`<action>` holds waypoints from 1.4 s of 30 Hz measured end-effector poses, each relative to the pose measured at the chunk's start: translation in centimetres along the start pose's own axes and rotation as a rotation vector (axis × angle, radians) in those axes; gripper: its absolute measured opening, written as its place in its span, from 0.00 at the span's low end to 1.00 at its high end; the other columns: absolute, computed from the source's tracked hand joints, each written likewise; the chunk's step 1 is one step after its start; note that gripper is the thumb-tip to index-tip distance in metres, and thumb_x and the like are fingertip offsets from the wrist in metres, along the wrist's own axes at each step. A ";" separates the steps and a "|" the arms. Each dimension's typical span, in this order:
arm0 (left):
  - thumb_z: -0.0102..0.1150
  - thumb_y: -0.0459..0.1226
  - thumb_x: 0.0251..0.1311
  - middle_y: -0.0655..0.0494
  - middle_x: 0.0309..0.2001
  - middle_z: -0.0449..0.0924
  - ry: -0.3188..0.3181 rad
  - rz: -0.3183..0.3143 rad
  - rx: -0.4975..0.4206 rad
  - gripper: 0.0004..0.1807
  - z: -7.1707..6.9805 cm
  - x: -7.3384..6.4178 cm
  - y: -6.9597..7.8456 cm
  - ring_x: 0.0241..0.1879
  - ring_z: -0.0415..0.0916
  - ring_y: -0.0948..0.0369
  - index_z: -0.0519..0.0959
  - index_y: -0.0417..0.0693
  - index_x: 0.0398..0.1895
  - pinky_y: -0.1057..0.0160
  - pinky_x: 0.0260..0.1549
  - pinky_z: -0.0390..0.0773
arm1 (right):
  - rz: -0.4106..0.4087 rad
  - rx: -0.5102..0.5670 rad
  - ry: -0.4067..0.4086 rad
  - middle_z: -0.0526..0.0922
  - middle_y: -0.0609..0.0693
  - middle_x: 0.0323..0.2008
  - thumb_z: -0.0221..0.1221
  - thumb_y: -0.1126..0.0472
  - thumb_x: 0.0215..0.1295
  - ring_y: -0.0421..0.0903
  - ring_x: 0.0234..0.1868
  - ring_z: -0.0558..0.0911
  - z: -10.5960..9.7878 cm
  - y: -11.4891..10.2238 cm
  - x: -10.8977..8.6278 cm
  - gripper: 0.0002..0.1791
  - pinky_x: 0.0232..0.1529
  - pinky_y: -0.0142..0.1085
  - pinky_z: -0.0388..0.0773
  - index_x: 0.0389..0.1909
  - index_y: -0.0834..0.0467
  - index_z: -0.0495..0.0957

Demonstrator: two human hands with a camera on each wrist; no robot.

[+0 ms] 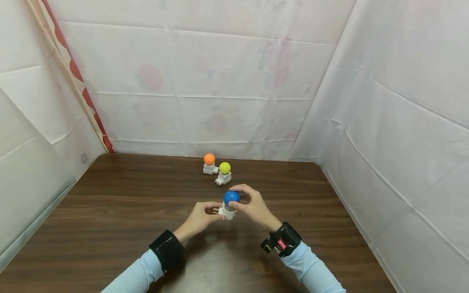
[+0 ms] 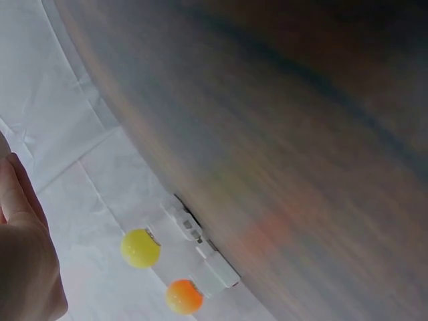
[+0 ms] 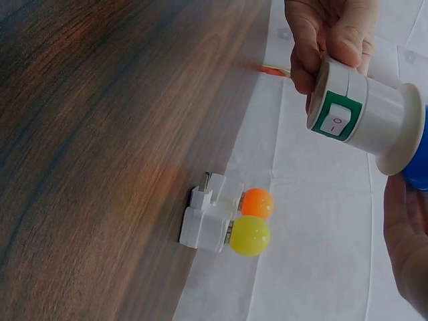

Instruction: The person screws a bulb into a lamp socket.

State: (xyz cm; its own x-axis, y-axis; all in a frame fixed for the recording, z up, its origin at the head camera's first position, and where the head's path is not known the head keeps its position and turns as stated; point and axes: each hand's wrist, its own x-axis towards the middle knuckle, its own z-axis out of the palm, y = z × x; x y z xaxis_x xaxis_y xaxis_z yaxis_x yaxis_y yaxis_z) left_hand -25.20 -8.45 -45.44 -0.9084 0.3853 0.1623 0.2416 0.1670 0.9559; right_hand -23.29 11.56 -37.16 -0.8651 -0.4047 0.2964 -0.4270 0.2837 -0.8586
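Observation:
My left hand (image 1: pixel 198 220) grips a white plug-in lamp socket (image 1: pixel 229 214) by its side, near the metal prongs. On top of the socket sits a blue bulb (image 1: pixel 231 197), which my right hand (image 1: pixel 257 208) pinches between thumb and fingers. A thin strip of what looks like its threaded base shows above the socket's rim. Seen from the right wrist, the socket carries a white rocker switch (image 3: pixel 336 120) in a green frame, and most of the bulb is cut off. The left wrist view catches only part of the left hand (image 2: pixel 27 254); the socket is out of its frame.
Farther back on the brown wooden table (image 1: pixel 146 187) stand two white plug-in sockets, one with an orange bulb (image 1: pixel 209 159), the other with a yellow bulb (image 1: pixel 224 167). White sheeting (image 1: pixel 220 81) hangs behind and at both sides.

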 end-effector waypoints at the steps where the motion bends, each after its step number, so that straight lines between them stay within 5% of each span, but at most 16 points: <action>1: 0.66 0.38 0.50 0.41 0.44 0.81 -0.001 -0.001 0.002 0.20 0.0 0.0 0.1 0.41 0.81 0.54 0.79 0.37 0.46 0.65 0.37 0.81 | 0.001 -0.001 -0.007 0.75 0.59 0.52 0.61 0.63 0.58 0.54 0.53 0.75 0.0 0.0 0.0 0.20 0.52 0.41 0.75 0.52 0.63 0.73; 10: 0.64 0.32 0.51 0.37 0.43 0.80 -0.028 0.003 0.010 0.18 -0.5 -0.8 2.9 0.41 0.80 0.49 0.78 0.31 0.45 0.64 0.37 0.81 | -0.026 0.063 -0.139 0.68 0.64 0.60 0.54 0.69 0.63 0.58 0.59 0.70 -0.2 0.2 0.1 0.26 0.58 0.52 0.68 0.62 0.68 0.62; 16: 0.64 0.32 0.51 0.36 0.44 0.80 -0.025 -0.025 0.002 0.18 -0.4 -1.0 3.4 0.42 0.80 0.47 0.77 0.31 0.46 0.65 0.37 0.81 | -0.032 0.096 -0.154 0.68 0.67 0.59 0.52 0.71 0.63 0.59 0.59 0.70 -0.2 0.4 0.1 0.25 0.59 0.55 0.66 0.61 0.67 0.63; 22: 0.64 0.32 0.51 0.36 0.44 0.80 -0.030 -0.025 -0.014 0.19 -0.4 -1.1 2.8 0.42 0.80 0.47 0.77 0.30 0.46 0.65 0.37 0.81 | -0.003 0.098 -0.138 0.69 0.68 0.58 0.54 0.70 0.62 0.60 0.57 0.71 0.0 0.2 0.0 0.24 0.58 0.55 0.67 0.60 0.68 0.64; 29: 0.67 0.38 0.49 0.41 0.45 0.80 -0.009 -0.031 -0.014 0.21 -0.2 -0.3 0.1 0.42 0.80 0.52 0.79 0.37 0.46 0.64 0.37 0.81 | 0.056 0.075 -0.072 0.72 0.62 0.57 0.58 0.66 0.60 0.56 0.54 0.75 0.0 0.2 -0.1 0.24 0.55 0.52 0.71 0.58 0.66 0.68; 42: 0.67 0.39 0.49 0.42 0.44 0.81 -0.009 -0.013 0.009 0.20 -0.1 -0.6 0.1 0.41 0.81 0.54 0.80 0.38 0.45 0.65 0.38 0.81 | 0.043 0.069 -0.048 0.72 0.61 0.57 0.59 0.64 0.60 0.56 0.55 0.75 0.4 0.1 -0.5 0.26 0.55 0.50 0.72 0.59 0.65 0.68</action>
State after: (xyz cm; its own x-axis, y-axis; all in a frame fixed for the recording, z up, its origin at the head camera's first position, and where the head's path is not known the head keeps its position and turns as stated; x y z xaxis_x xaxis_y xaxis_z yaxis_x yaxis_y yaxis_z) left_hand -24.67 -8.81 -45.43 -0.9084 0.3912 0.1478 0.2330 0.1799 0.9557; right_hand -22.79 11.48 -37.59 -0.8679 -0.4352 0.2395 -0.3689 0.2418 -0.8975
